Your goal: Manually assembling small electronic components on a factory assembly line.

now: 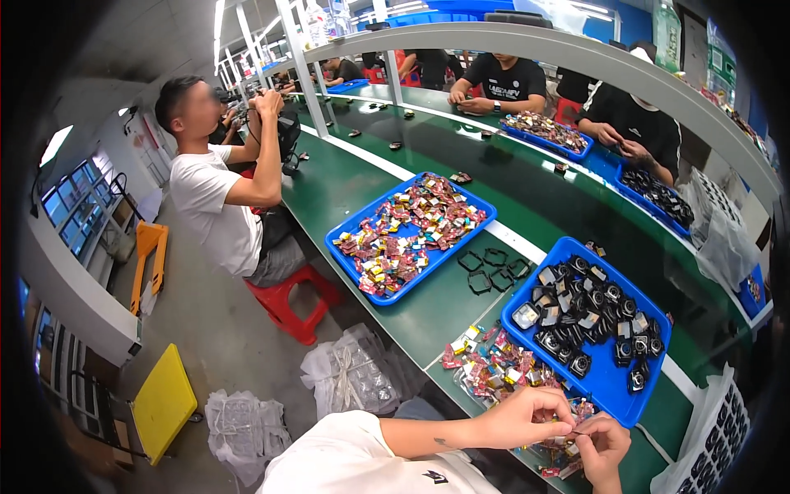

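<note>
My left hand (527, 417) reaches in from the lower edge, thumb and fingers closed in a pinch. Close against it, my right hand (604, 447) is also pinched. Between the fingertips is something small and dark, too small to name. Both hands hover over a loose heap of small red circuit boards (485, 362) with yellow and silver parts, at the near table edge. Just beyond them stands a blue tray (514, 325) holding black square housings (568, 317), some with silver pieces in them. Several black frames (480, 282) lie on the green table left of that tray.
Another blue tray (346, 240) of small circuit boards sits further left. A white-wrapped stack of black parts (716, 436) stands at the right. A person in white (216, 185) sits on a red stool (298, 305) to the left; others work across the green conveyor belt (444, 140). Wrapped bundles (350, 370) lie on the floor.
</note>
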Demonstrator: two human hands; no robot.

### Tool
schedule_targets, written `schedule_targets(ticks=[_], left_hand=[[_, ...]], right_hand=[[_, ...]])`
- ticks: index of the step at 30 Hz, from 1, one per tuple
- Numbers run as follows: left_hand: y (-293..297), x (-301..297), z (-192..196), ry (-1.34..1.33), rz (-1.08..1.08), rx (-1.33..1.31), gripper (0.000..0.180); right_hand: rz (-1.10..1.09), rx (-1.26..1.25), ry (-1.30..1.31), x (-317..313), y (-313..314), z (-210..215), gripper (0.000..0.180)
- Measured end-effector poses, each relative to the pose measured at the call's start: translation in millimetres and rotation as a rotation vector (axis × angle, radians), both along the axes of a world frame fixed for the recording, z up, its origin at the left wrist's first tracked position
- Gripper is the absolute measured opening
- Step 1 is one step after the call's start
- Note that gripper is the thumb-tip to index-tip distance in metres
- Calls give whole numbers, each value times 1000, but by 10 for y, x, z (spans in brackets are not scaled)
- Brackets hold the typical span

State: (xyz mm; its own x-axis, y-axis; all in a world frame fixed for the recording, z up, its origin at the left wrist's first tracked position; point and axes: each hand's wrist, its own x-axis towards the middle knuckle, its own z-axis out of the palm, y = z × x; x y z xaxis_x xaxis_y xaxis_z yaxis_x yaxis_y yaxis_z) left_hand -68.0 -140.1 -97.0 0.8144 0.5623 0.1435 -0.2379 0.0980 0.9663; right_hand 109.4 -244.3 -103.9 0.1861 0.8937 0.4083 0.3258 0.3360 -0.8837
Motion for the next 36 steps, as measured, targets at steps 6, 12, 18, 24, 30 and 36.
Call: schedule_targets(ticks=[6,12,18,24,30,36], left_hand=[[51,51,194,-53,151,581,14],[94,103,95,4,167,614,14],[70,49,104,114,136,572,15],[68,35,261,235,57,561,19],[101,93,99,82,171,673,15],[82,68,162,90,99,516,15]], right_hand=[[84,40,-43,94,1,-61,14],[47,-79,-63,19,2,83,17],[-98,-73,-64,-33,29,39,15],[-169,109,-336,33,56,49,15],[-146,42,-159,117,17,-30,12],[-55,-60,270,193,-20,-122,22]])
